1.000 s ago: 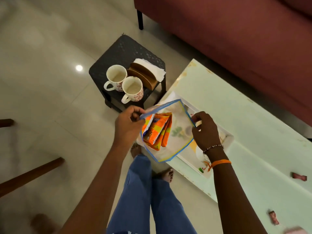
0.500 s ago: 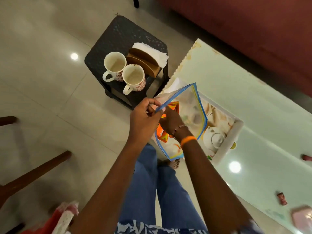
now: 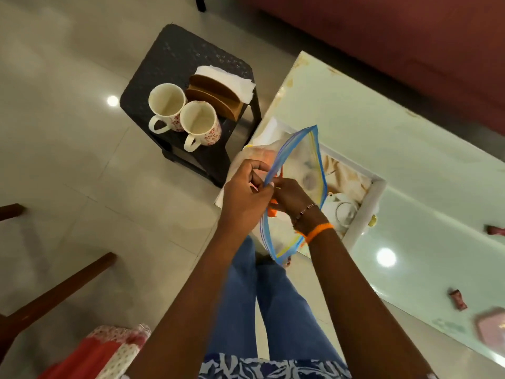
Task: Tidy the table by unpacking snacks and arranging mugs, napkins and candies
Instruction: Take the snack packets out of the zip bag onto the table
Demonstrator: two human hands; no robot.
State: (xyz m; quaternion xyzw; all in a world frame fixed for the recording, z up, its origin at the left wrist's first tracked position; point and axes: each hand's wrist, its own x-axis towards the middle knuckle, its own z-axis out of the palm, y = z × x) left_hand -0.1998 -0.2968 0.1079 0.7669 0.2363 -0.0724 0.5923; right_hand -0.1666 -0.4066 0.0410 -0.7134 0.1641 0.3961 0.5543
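Observation:
A clear zip bag (image 3: 303, 165) with a blue rim hangs open over the near end of the pale green table (image 3: 382, 138). My left hand (image 3: 246, 198) pinches the bag's rim. My right hand (image 3: 291, 196) is inside the bag, closed around orange snack packets (image 3: 271, 212), which are mostly hidden. Two white mugs with red flowers (image 3: 166, 106) (image 3: 199, 124) and a wooden napkin holder (image 3: 216, 95) with white napkins stand on a black stool (image 3: 177, 56) to the left. Wrapped candies (image 3: 457, 298) (image 3: 495, 230) lie on the table at right.
A white tray (image 3: 366, 212) with a printed picture sits on the table under the bag. A pink lid or box (image 3: 492, 328) is at the table's right edge. A dark red sofa (image 3: 410, 36) runs behind the table. Wooden chair legs (image 3: 54, 296) stand at left.
My right hand has gone from the bag's outer edge into the bag and closed on the orange packets. My left hand keeps hold of the rim. The view has tilted down.

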